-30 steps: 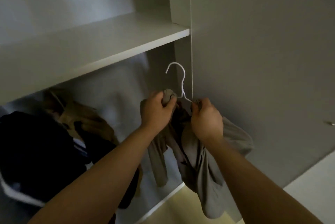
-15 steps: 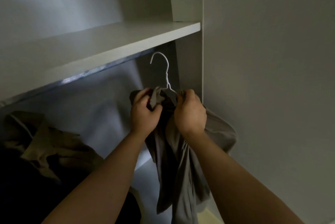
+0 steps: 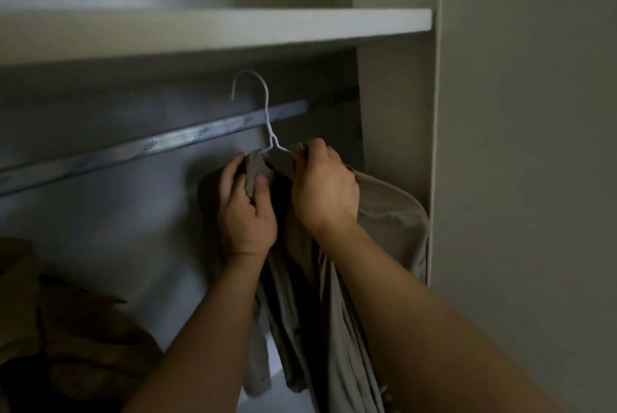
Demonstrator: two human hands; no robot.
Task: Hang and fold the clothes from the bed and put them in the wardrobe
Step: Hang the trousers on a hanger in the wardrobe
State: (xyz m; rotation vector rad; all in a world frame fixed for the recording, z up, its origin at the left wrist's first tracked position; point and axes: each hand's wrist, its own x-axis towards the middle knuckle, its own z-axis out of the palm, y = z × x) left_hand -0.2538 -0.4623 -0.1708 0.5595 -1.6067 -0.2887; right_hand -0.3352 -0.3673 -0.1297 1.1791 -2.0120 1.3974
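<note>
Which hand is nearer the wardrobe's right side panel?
Right. The right hand grips the grey garment just left of the side panel; the left hand grips it farther left, beyond the white hanger.

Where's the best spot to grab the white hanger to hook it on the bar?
Probably grip the hanger by its sloping shoulders just under the neck, from below, where the left hand and right hand pinch the shirt. Its hook opens leftward on top and must stay free for the rail.
</note>
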